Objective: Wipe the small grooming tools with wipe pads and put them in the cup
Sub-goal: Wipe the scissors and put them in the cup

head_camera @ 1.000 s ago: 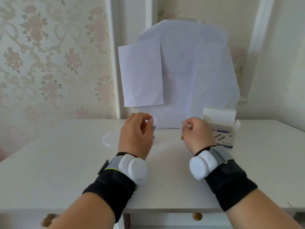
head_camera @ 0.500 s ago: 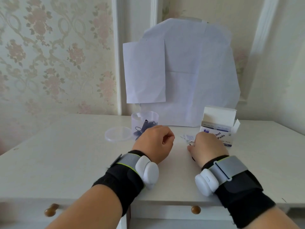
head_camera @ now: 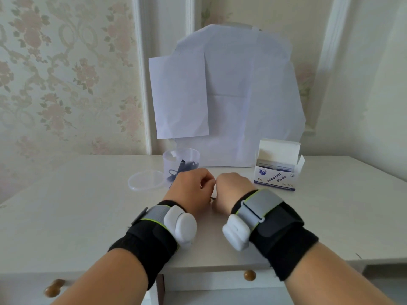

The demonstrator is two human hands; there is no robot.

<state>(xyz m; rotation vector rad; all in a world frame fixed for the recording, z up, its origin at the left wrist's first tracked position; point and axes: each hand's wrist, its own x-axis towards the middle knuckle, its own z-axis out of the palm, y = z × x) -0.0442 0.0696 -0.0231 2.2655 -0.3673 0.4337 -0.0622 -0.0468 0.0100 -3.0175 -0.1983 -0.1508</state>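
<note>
Clear plastic cup (head_camera: 181,160) stands uncapped at the back of the white desk (head_camera: 66,216), its round translucent lid (head_camera: 147,180) laid flat just beside it, presumably to keep the mouth free for loading; dark grooming tools (head_camera: 184,167) already sit inside. White cardboard box of alcohol pads (head_camera: 278,170) stands open near the right hand (head_camera: 233,191). Left hand (head_camera: 191,189) and right hand meet knuckle to knuckle, fingers curled; a thin dark item (head_camera: 213,197) shows between them, but what each grips cannot be told.
</note>
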